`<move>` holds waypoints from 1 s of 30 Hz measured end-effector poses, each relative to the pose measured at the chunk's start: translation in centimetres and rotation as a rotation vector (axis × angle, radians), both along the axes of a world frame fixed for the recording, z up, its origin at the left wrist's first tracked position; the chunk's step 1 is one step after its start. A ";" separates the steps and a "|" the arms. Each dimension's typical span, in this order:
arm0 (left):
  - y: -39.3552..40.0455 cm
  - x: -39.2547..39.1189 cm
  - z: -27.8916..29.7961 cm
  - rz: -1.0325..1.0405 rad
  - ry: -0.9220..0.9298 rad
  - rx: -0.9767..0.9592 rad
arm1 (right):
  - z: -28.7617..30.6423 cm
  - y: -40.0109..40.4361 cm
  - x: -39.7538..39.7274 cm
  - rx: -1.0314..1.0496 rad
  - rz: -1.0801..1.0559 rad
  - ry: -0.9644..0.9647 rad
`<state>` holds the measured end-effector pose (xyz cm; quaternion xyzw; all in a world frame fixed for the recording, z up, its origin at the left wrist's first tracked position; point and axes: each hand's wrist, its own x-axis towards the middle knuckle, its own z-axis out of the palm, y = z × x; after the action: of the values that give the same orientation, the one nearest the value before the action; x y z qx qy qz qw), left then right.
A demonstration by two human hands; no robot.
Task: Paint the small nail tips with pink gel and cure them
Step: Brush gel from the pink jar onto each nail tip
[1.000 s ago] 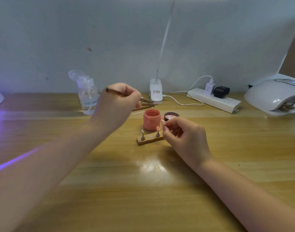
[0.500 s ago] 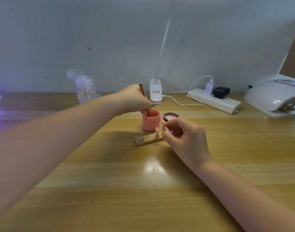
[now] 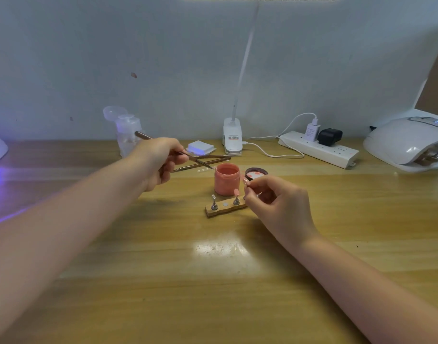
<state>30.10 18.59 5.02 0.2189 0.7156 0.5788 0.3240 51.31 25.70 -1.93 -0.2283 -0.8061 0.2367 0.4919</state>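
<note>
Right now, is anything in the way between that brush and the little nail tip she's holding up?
Nothing solid blocks it. The brush in the left hand has its tip at the open pink gel jar, which stands between it and the nail tip pinched by the right hand.
</note>
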 end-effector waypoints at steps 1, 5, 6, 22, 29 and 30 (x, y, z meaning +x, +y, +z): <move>-0.3 0.2 -0.2 0.034 0.019 0.046 | 0.0 0.0 0.0 0.001 -0.003 -0.002; -2.4 2.5 -1.5 0.058 0.273 0.367 | 0.0 0.0 0.0 -0.003 0.001 -0.003; -3.2 3.5 -2.1 0.033 0.410 0.422 | 0.0 0.1 0.1 -0.013 0.000 -0.002; -6.3 8.3 -5.7 -0.200 0.965 0.521 | -0.1 0.4 0.3 -0.041 0.001 -0.014; -6.2 8.5 -5.3 -0.169 0.900 0.524 | -0.3 0.5 0.2 0.027 -0.024 -0.012; -6.2 8.5 -5.4 -0.170 0.897 0.513 | -0.3 0.5 0.2 0.039 -0.026 -0.012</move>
<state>38.62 12.41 -0.37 0.5747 0.5991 0.5565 -0.0323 51.50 26.18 -2.21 -0.2305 -0.8106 0.2132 0.4943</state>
